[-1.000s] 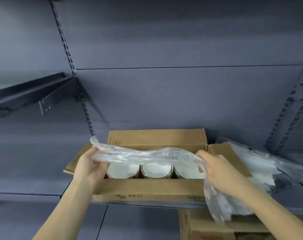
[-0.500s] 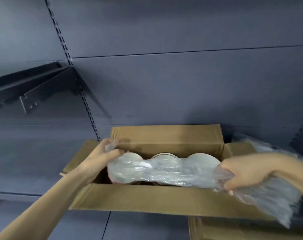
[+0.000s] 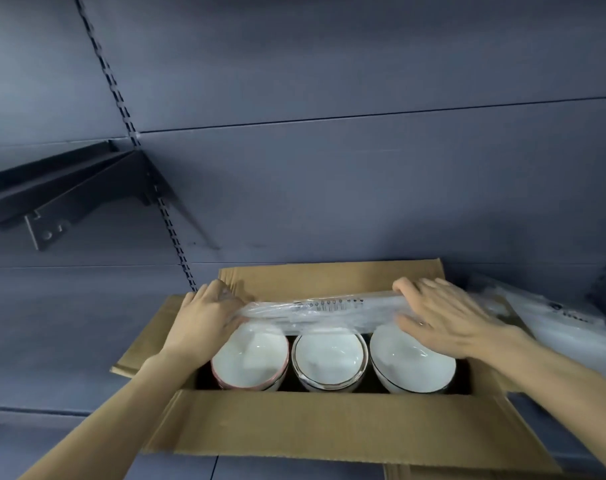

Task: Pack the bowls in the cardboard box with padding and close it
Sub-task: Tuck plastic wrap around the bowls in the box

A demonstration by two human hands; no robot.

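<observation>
box [image 3: 346,424]: brown cardboard, open, all four flaps folded out; set on a grey shelf [image 3: 52,341], in the lower half of the view
bowls [image 3: 329,355]: three in a row inside the box, white glossy insides; left one pink-rimmed, middle and right dark-rimmed; each is seen to sit on top of a stack
padding [image 3: 315,313]: clear plastic air-cushion sheet, crinkled, a row of small dark print along its top edge; laid across the far edge of the bowls, at 12 o'clock of the row, against the back wall of the box
left hand [image 3: 204,313]: placed on the left end of the padding, at 10 o'clock of the bowls; fingers curled over the plastic, grasping it
right hand [image 3: 443,313]: laid flat on the right end of the padding, at 2 o'clock of the bowls; fingers straight and spread, pressing down, blurred
spare plastic [image 3: 571,327]: more clear sheets piled at 3 o'clock of the box, partly over the right flap
bracket [image 3: 69,188]: dark metal, fixed to the slotted upright at 10 o'clock
</observation>
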